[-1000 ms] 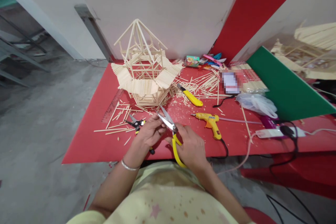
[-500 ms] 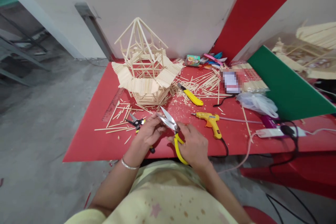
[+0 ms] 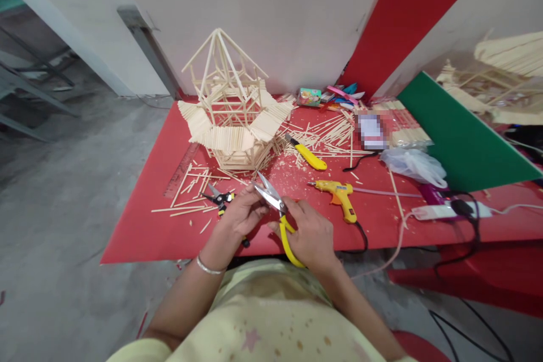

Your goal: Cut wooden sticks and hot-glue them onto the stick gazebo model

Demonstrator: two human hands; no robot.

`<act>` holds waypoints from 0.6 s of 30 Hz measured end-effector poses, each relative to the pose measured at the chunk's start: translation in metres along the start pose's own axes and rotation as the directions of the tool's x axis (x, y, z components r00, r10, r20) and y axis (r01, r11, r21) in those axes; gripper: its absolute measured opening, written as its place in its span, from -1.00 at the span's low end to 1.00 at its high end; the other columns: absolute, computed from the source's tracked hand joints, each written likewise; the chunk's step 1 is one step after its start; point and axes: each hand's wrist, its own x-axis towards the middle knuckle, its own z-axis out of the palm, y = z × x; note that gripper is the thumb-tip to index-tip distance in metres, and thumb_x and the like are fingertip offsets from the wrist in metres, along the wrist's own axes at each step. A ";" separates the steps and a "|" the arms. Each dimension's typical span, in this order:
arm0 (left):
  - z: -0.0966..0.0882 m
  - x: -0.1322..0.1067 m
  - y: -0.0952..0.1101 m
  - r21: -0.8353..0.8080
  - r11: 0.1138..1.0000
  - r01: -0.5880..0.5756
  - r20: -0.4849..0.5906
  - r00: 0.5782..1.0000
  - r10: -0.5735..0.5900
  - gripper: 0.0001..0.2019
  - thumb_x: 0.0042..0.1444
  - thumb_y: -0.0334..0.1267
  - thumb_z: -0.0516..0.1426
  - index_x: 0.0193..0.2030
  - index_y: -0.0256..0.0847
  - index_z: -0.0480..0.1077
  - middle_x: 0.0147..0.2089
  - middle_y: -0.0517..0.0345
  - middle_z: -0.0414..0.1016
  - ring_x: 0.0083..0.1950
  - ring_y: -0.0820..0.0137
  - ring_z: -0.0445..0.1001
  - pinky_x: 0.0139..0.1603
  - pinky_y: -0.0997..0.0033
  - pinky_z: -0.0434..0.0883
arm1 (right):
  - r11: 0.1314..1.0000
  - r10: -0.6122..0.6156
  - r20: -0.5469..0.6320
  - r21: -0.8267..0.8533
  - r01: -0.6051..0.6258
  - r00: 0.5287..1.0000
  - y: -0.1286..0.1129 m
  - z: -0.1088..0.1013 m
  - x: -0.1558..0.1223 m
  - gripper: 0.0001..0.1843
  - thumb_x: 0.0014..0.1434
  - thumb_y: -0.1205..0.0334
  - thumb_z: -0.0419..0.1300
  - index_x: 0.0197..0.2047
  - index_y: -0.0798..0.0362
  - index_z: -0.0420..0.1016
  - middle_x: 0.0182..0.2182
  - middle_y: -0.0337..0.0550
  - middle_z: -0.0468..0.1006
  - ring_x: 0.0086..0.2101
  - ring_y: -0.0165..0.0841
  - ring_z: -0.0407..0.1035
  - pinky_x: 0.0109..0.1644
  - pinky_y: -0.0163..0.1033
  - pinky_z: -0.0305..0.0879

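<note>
Yellow-handled scissors [image 3: 286,242] are gripped in my right hand [image 3: 311,233], their metal blades slightly parted and pointing up and to the left. My left hand [image 3: 241,216] has its fingers pinched together by one blade; anything small between them is hidden. Partly under the left hand lies a pair of black and yellow pruning snips [image 3: 220,199]. Beyond both hands stands a pavilion-like model [image 3: 231,138] of pale wooden sticks, with a pointed open frame on top and slatted panels around it.
On the red board [image 3: 139,226] lie a yellow utility knife [image 3: 311,156], a yellow glue gun [image 3: 339,195], loose sticks [image 3: 335,133] and a clear ruler [image 3: 181,169]. A plastic bag [image 3: 416,167], a power strip [image 3: 436,213] with cords and a green board [image 3: 462,136] are at the right.
The view has shifted very slightly. Both hands and the scissors keep almost the same pose, with the blades perhaps a little closer together.
</note>
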 end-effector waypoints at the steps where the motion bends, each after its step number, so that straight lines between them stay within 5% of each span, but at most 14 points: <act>1: 0.001 0.000 0.000 -0.003 1.000 0.001 0.002 1.000 -0.001 -0.85 -0.12 -0.41 0.33 -0.40 -0.25 0.44 -0.46 0.23 0.45 -0.46 0.51 0.39 -0.48 0.57 0.29 | 1.000 0.001 0.000 0.015 -0.001 1.000 0.000 0.002 -0.001 -0.50 0.22 -0.05 0.14 0.19 -0.08 0.36 -0.19 -0.14 0.55 -0.24 -0.30 0.45 -0.29 -0.29 0.14; 7: 0.003 -0.001 -0.003 -0.038 0.999 0.012 0.069 0.998 -0.010 -0.82 -0.04 -0.27 0.33 -0.41 -0.27 0.41 -0.49 0.20 0.40 -0.46 0.51 0.37 -0.49 0.57 0.29 | 0.990 0.023 0.014 0.139 -0.025 1.000 0.005 0.015 -0.005 -0.60 0.27 0.05 0.10 0.14 -0.06 0.40 -0.25 -0.17 0.59 -0.30 -0.35 0.45 -0.29 -0.32 0.15; 13: 0.004 -0.001 -0.001 -0.030 0.999 0.013 0.005 1.000 -0.013 -0.85 -0.12 -0.38 0.32 -0.44 -0.25 0.41 -0.47 0.23 0.42 -0.47 0.52 0.36 -0.53 0.58 0.26 | 0.999 0.012 -0.028 -0.044 -0.013 1.000 0.006 0.009 -0.001 -0.52 0.21 -0.03 0.16 0.18 -0.12 0.37 -0.21 -0.14 0.54 -0.26 -0.29 0.41 -0.30 -0.28 0.11; 18: 0.005 -0.002 0.002 -0.023 1.000 0.016 0.012 1.000 -0.015 -0.86 -0.14 -0.39 0.30 -0.44 -0.23 0.42 -0.48 0.22 0.42 -0.48 0.50 0.36 -0.53 0.56 0.27 | 0.999 -0.017 -0.039 -0.029 0.015 0.999 0.006 0.006 -0.001 -0.52 0.22 0.00 0.14 0.18 -0.09 0.37 -0.21 -0.15 0.53 -0.27 -0.32 0.40 -0.30 -0.29 0.10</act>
